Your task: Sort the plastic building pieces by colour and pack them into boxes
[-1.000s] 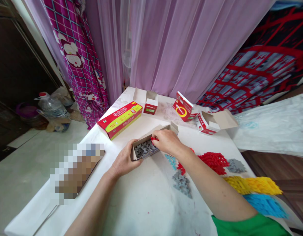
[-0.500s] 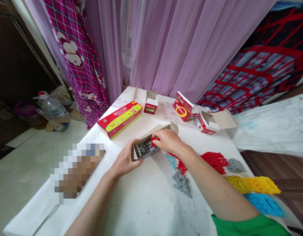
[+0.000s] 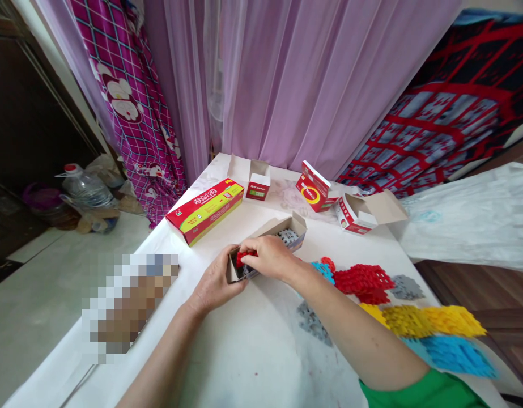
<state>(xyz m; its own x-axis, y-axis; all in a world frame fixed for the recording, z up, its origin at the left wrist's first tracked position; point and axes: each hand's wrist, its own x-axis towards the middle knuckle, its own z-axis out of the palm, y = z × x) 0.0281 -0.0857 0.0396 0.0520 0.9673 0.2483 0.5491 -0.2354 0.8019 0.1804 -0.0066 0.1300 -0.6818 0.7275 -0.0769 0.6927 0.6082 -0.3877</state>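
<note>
A long open cardboard box [image 3: 273, 228] lies on the white table [image 3: 253, 351], with grey lattice pieces inside. My left hand [image 3: 214, 283] grips the near end of the box. My right hand [image 3: 267, 258] is over the box, fingers pinched on a red lattice piece [image 3: 244, 258] at its near end. Piles of red pieces [image 3: 363, 280], yellow pieces [image 3: 431, 320] and blue pieces [image 3: 452, 354] lie to the right, with grey pieces [image 3: 314, 323] near my right forearm.
A long red and yellow box [image 3: 204, 209] lies at the far left. A small open box [image 3: 258, 180], a red box [image 3: 314, 192] and an open white box [image 3: 363, 212] stand at the back. Purple curtains hang behind. A water bottle [image 3: 86, 187] stands on the floor at left.
My right hand has moved left along the box with the red piece, from the middle to the near end. The far grey pieces in the box now show.
</note>
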